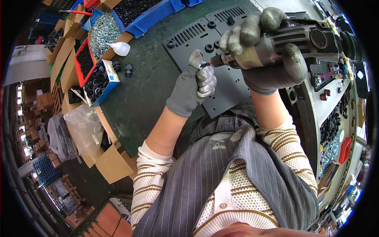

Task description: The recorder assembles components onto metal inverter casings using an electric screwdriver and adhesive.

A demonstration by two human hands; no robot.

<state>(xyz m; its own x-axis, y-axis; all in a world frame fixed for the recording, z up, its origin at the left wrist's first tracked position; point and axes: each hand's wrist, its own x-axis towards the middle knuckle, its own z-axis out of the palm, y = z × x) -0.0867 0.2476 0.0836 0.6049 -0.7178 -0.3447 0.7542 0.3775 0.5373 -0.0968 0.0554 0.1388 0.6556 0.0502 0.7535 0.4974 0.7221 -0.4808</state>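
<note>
Screwdriver (300,43) gripped in right hand (264,47); left hand (195,85) pinches screw (202,65) at tip.

A bulky grey-black power screwdriver (304,41) lies near-horizontal, its red-collared tip pressing a small silver screw (202,65) above a flat dark-grey metal panel (227,85) with slots and round black grommets.

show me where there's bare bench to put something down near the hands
The widest bare patch is the green benchtop, between the grey panel and the blue-edged box of black rings, left of the left hand. The boxes along the left edge are crowded, as is the panel under the right hand.
</note>
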